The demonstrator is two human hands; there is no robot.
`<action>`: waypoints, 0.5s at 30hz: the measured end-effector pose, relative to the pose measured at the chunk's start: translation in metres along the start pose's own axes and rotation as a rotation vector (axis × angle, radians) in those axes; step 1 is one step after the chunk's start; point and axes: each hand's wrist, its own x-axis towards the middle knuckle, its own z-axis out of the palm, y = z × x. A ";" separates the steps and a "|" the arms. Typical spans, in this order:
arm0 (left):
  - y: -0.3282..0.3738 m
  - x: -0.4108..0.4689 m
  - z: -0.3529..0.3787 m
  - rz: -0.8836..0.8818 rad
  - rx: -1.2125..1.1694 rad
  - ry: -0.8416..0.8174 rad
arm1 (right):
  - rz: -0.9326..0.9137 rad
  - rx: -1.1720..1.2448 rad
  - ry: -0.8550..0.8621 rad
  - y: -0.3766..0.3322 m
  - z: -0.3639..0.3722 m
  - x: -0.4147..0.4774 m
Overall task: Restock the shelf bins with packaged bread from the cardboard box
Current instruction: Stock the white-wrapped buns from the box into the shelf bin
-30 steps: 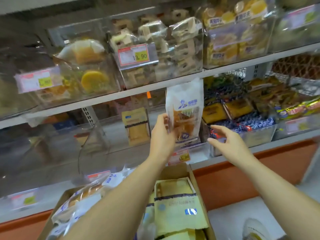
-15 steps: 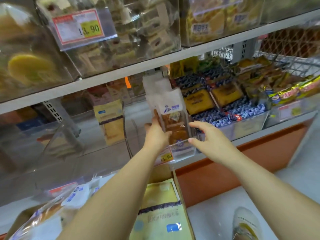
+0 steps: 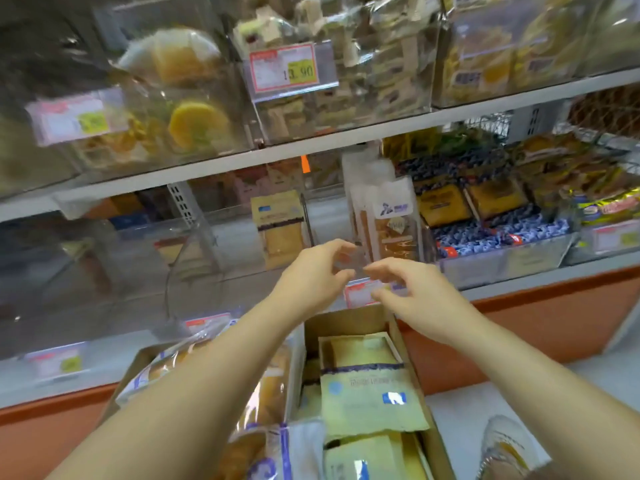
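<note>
Up at twelve o'clock, white-topped clear bag of sliced bread (image 3: 391, 226) stands upright in clear plastic shelf bin (image 3: 329, 223). Left hand (image 3: 311, 275), right hand (image 3: 412, 291) hover below, loosely curled, empty. Brown cardboard box (image 3: 346, 315) at six.

The shelf bins (image 3: 194, 252) are clear, glossy plastic that throws reflections. The bread packet (image 3: 393, 223) is wrapped in shiny plastic film. The cardboard box (image 3: 349, 320) is matt brown, and its yellow packets (image 3: 367, 407) look dull and papery. The shelf edge (image 3: 221, 168) looks like smooth painted metal.
</note>
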 end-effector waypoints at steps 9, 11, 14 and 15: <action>-0.070 -0.109 -0.056 -0.120 0.058 0.063 | -0.222 -0.112 -0.393 -0.097 0.055 -0.020; -0.083 -0.132 -0.062 -0.160 0.069 0.047 | -0.241 -0.150 -0.528 -0.110 0.066 -0.026; -0.099 -0.163 -0.069 -0.188 0.095 -0.002 | -0.253 -0.259 -0.764 -0.125 0.083 -0.033; -0.104 -0.173 -0.071 -0.192 0.101 -0.018 | -0.253 -0.313 -0.819 -0.129 0.089 -0.034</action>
